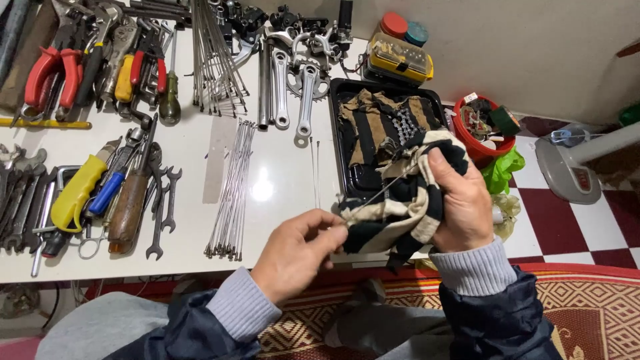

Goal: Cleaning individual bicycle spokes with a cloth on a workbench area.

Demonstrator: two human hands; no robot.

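Over white table [280, 180], your left hand [297, 250] pinched a spoke [383, 190] while your right hand [463, 203] clamped rag [393, 213] round it to wipe.

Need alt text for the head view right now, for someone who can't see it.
A left hand pinches a thin metal spoke while the right hand wraps a striped rag around it, over a white table with loose spokes, wrenches and a black tray.
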